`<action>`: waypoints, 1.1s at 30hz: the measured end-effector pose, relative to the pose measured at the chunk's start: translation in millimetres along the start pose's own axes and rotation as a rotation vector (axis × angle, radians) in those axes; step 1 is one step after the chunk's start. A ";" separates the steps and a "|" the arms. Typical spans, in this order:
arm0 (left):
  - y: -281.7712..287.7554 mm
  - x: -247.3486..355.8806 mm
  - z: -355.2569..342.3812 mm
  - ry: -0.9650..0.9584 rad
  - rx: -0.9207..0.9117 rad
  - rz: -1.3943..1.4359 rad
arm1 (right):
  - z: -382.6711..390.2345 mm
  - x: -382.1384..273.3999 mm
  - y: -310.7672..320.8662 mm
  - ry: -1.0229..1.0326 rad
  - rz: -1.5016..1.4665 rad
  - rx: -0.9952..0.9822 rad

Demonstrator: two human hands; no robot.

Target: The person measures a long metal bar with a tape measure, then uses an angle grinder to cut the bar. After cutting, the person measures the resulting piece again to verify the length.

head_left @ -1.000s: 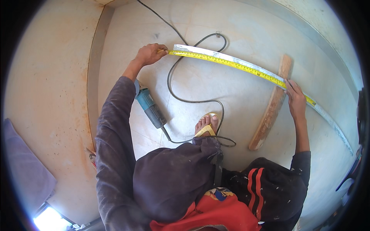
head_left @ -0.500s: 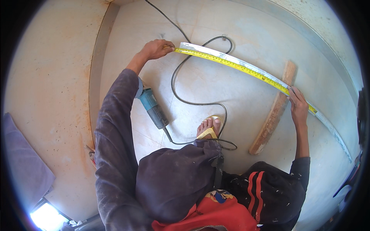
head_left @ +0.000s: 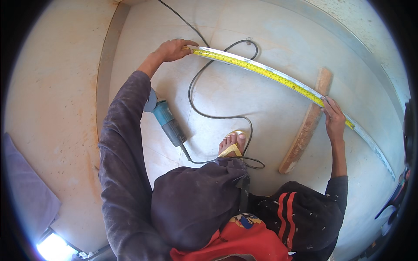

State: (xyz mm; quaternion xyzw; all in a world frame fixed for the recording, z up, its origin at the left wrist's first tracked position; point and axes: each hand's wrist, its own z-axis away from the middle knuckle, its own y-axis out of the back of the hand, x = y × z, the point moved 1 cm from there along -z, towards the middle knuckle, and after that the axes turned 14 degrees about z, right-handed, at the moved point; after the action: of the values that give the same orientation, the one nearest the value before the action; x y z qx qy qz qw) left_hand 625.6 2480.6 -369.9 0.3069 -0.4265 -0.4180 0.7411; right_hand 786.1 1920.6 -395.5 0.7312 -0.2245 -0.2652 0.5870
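A yellow tape measure blade [head_left: 261,71] is stretched along a long, narrow white strip [head_left: 371,142], which curves in this view. At the far left, my left hand [head_left: 175,49] pinches the blade's end, just beyond the strip's tip. My right hand [head_left: 334,118] closes around the blade and strip on the right. A short piece of yellow blade shows past that hand; the tape's case cannot be made out. Beneath the strip, near my right hand, a rough wooden batten [head_left: 305,135] lies crosswise on the floor.
A blue-and-black angle grinder [head_left: 168,122] lies beside my left forearm. Its dark cord [head_left: 191,93] loops across the tiled floor [head_left: 244,100] and under the strip. My foot in a yellow flip-flop [head_left: 233,145] stands near the cord. A purple cloth [head_left: 30,187] is at far left.
My left hand has shifted slightly away and to the left with the blade's end, and the blade now covers more of the strip there. My right hand keeps its hold. The whole view has shifted a little.
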 end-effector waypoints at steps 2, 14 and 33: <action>-0.6 -0.6 -1.4 0.000 -0.015 -0.019 | 0.4 0.5 0.0 0.000 -0.008 0.005; 7.6 17.1 12.3 0.048 0.015 0.085 | -1.7 -2.0 8.5 0.083 0.065 0.094; -108.1 293.8 21.5 -0.356 0.191 0.653 | 4.8 -130.7 92.4 0.086 -0.164 0.264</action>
State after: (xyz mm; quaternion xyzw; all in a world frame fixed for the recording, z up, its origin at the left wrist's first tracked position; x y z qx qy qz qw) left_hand 652.1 2169.6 -337.7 0.1448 -0.6610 -0.1650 0.7176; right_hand 682.2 1981.2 -289.8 0.8286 -0.1718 -0.2490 0.4710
